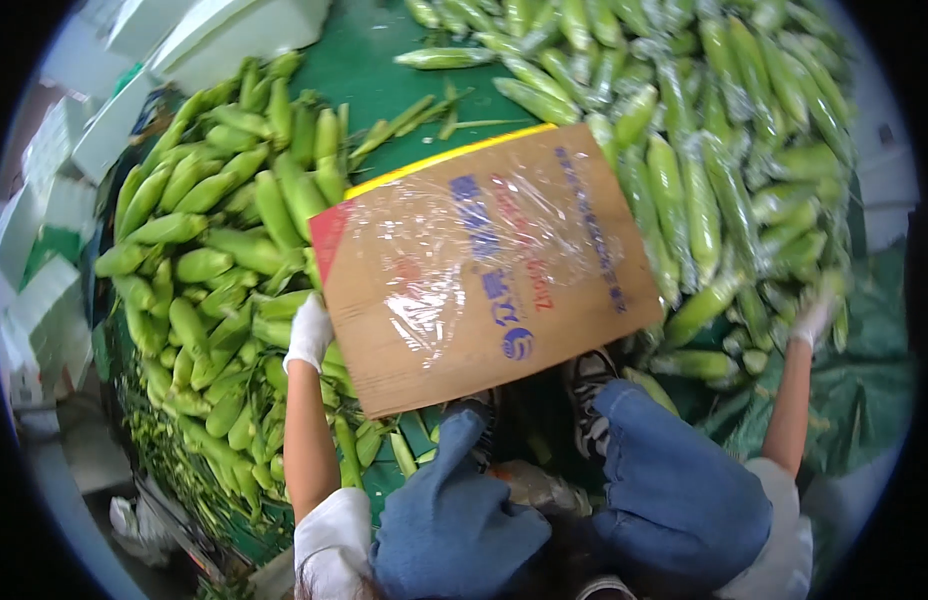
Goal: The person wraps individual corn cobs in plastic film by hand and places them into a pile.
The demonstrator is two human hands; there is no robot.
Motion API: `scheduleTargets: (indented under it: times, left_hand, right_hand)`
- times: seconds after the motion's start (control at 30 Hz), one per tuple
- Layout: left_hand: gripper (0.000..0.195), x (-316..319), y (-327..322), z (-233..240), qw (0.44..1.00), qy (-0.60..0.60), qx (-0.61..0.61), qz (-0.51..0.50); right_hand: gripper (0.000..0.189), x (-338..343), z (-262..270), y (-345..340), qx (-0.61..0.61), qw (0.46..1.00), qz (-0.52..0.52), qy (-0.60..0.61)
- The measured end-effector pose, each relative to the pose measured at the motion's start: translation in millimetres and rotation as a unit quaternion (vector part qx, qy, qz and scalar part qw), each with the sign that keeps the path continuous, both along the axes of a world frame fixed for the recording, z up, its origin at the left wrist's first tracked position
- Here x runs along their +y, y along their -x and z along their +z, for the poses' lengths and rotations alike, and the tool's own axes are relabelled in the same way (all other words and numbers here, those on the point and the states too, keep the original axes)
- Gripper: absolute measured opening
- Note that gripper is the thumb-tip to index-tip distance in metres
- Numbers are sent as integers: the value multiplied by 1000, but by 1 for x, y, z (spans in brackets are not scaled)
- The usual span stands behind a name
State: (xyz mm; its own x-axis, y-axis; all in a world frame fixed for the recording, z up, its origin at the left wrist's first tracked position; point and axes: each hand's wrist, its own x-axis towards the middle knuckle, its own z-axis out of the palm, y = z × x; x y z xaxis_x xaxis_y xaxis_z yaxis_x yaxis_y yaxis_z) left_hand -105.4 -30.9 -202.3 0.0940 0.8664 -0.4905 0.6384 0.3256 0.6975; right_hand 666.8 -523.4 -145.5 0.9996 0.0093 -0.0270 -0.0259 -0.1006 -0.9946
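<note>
My left hand [310,331], in a white glove, is at the left edge of a flat cardboard sheet [576,225], against the heap of unwrapped corn ears in green husks [208,262]. Its fingers are partly hidden, so its grip is unclear. Far to the right, my right hand [813,319], also gloved in white and blurred, appears closed around an ear of corn [833,283] at the edge of the film-wrapped corn ears [704,210]. On the cardboard, in front of my knees, lies crinkled clear plastic film [426,277]. The cardboard bears printed writing.
Beneath the corn spreads a green floor covering [359,45], with loose husk leaves [411,116] beyond the cardboard. White foam boxes [216,45] stand at the far left. A green tarp [846,390] lies rumpled at right. My shoes [587,405] are near the cardboard's lower edge.
</note>
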Motion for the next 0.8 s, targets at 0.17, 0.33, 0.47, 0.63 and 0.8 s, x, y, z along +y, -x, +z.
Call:
scheduleTargets:
  times: [0.17,0.33,0.47,0.63,0.8]
  left_hand:
    - [48,-19,16,-35,963,10,-226,148]
    - [40,-50,-52,96,965,-177,-113,158]
    - [49,-68,-114,181,915,-396,-69,-42]
    - [55,-66,-250,171,791,-478,31,-380]
    - [62,-79,-252,133,798,-439,130,-393]
  right_hand:
    - [37,160,78,216,-235,873,355,239]
    - [53,195,78,291,-436,676,489,337]
    - [48,224,49,284,-403,676,557,266]
    - [20,238,31,271,-442,692,531,210]
    - [6,267,76,294,-407,815,400,100]
